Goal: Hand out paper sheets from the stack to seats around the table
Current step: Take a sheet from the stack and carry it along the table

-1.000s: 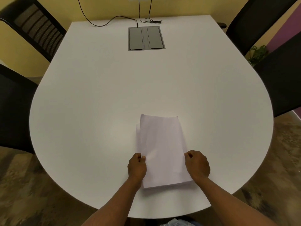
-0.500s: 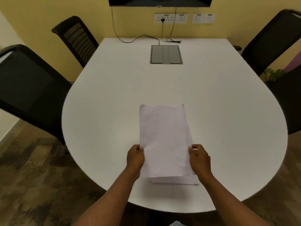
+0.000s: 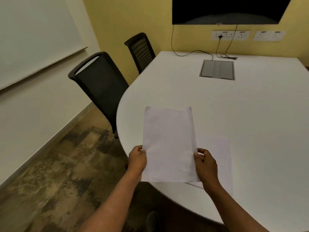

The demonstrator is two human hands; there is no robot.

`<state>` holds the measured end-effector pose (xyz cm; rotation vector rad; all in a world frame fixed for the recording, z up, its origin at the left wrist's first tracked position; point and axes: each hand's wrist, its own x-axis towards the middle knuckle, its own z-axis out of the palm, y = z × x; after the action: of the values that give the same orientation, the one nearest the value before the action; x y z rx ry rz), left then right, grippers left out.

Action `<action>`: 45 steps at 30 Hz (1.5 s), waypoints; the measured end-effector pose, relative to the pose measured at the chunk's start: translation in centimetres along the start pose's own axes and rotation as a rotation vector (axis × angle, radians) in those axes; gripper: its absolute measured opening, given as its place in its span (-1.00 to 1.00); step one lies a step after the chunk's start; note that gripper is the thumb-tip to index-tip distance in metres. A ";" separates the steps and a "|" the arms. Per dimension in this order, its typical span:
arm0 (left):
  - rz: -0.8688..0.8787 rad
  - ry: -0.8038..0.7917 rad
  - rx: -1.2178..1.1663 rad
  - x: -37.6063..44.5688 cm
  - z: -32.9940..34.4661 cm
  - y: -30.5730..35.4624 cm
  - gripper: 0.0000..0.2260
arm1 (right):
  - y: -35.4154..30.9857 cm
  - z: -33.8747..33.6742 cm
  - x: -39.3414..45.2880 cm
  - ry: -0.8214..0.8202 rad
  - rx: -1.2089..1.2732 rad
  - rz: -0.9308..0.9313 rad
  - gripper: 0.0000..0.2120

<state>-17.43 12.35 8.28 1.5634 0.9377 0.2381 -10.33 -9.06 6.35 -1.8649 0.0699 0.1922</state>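
I hold one white paper sheet [image 3: 168,144] lifted above the near left edge of the white table [image 3: 242,106]. My left hand [image 3: 138,159] pinches its left edge and my right hand [image 3: 205,162] pinches its right edge. The rest of the paper stack [image 3: 219,158] lies flat on the table just right of and under the lifted sheet, partly hidden by my right hand and the sheet.
Two black mesh chairs stand at the table's left side, the nearer chair [image 3: 100,86] and the farther chair [image 3: 142,51]. A grey cable box [image 3: 217,69] is set in the tabletop. Cables [image 3: 192,53] run to wall sockets [image 3: 230,35] under a dark screen [image 3: 225,10].
Both hands lifted the top sheet off the stack and carried it left; the stack stays on the table. My view turned left toward the two left chairs.
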 end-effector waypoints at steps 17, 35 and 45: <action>0.188 0.117 -0.039 10.1 -18.0 3.3 -0.84 | -9.9 19.4 -2.9 -0.147 -0.060 -0.237 -0.62; 0.492 0.149 -0.005 30.5 -34.7 18.5 -0.64 | -27.4 41.6 4.7 -0.018 0.078 -0.437 -0.58; 0.583 0.075 0.042 46.1 -34.9 29.7 -0.63 | -35.9 49.8 17.8 0.087 0.186 -0.465 -0.57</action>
<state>3.06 71.03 27.34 1.8508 0.5233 0.6937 7.61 50.06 22.92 -1.6536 -0.2760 -0.2104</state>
